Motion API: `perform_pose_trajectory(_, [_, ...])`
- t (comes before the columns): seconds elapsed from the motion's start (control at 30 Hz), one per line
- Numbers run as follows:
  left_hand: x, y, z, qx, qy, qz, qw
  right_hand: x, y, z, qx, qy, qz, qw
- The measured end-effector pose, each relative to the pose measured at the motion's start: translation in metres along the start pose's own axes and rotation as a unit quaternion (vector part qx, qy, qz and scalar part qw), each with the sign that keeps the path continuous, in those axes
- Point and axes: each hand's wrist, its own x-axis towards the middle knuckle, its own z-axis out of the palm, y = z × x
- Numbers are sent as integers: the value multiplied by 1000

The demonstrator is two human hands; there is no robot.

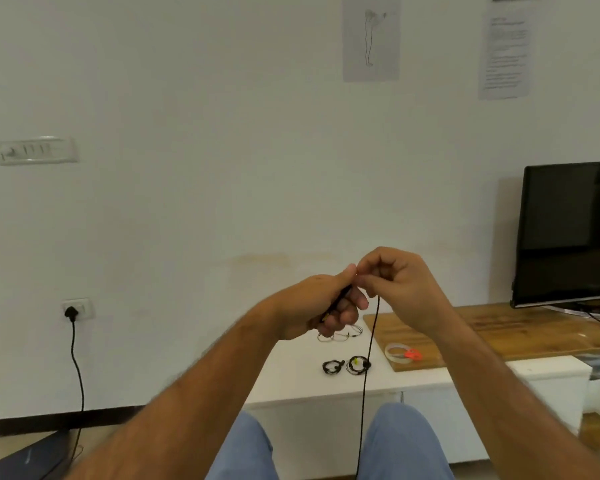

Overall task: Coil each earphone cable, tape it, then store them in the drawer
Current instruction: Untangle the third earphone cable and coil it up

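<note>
A plain white wall (pixel 222 133) fills most of the frame, with a switch panel (pixel 37 150) at the left and two paper sheets (pixel 371 38) at the upper right. A dark television (pixel 568 233) stands at the right edge on a wooden board (pixel 520 332), which lies on a low white cabinet (pixel 326 386) in the lower centre. At the lower left a black plug (pixel 71 311) sits in a wall socket.

In the middle of the frame we see both hands raised above the cabinet, fingertips almost meeting. The left hand (pixel 321 308) is curled round a short bundle of black earphone cable (pixel 368 362). The right hand (pixel 399 282) pinches the same cable between thumb and forefinger, and from that pinch the cable hangs straight down, past the cabinet edge, between the knees to the bottom of the frame.

On the cabinet top, below the hands, lie two coiled black earphones (pixel 333 366), one carrying a yellow-green patch, and behind them a pale coiled earphone (pixel 340 336). Just to their right, on the board, rests a clear tape roll (pixel 395 351) touching something orange we cannot identify.
</note>
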Motion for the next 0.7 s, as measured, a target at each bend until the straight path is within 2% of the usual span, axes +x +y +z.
perform_pose_trajectory(0.23, [3,-12,5,-193,-77,4,978,-15,33,15,137,-14,87,987])
perform_pose_trajectory(0.37, [5,-9,7,-303,-46,44,951,-34,45,33,153,-40,150,976])
perform_pose_trajectory(0.5, [5,-4,3,-296,25,86,951,-55,34,41,120,-105,182,970])
perform_pose_trajectory(0.6, [5,-4,0,-284,63,117,950,-64,20,37,51,-175,196,964])
perform_pose_trajectory(0.7, [6,-8,0,-230,79,125,962,-66,4,30,-25,-246,199,948])
